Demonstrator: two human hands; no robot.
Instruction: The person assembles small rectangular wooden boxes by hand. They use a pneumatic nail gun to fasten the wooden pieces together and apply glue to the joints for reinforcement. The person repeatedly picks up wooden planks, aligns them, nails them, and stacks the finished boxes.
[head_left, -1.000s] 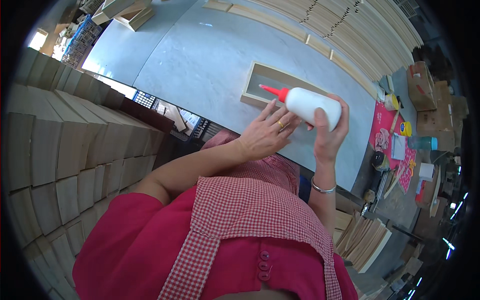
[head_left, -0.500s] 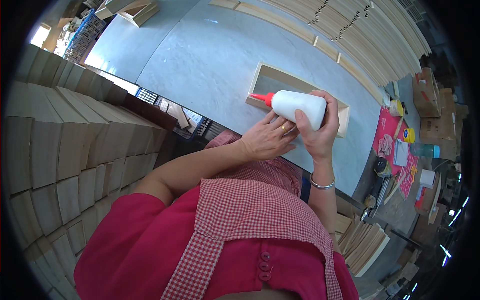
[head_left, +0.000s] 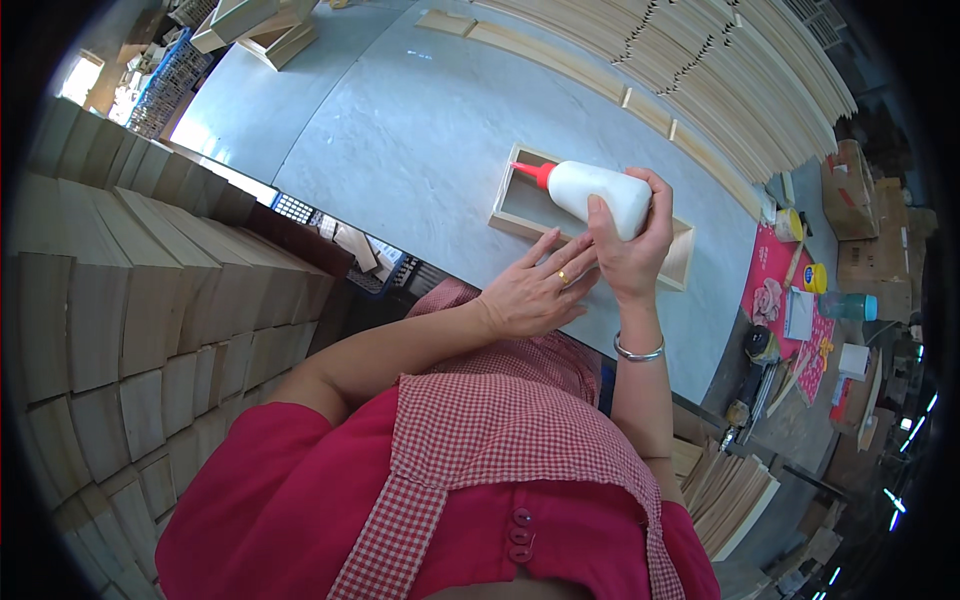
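Observation:
My right hand (head_left: 628, 250) grips a white glue bottle (head_left: 592, 190) with a red nozzle that points left over the left end of a shallow open wooden box (head_left: 515, 208). The box lies flat on the grey worktable (head_left: 400, 140). My left hand (head_left: 535, 290) rests with fingers spread against the near side of the box, touching my right hand. A ring shows on the left hand and a silver bangle on the right wrist.
Stacks of pale wooden boards (head_left: 130, 300) rise at the left. Long wooden slats (head_left: 700, 70) line the table's far side. More wooden boxes (head_left: 255, 25) sit at the far left. A red mat (head_left: 790, 310) with jars and small items lies at the right.
The glue bottle has swung down from a raised tilt until it lies level over the box. My left hand has slid toward the box edge.

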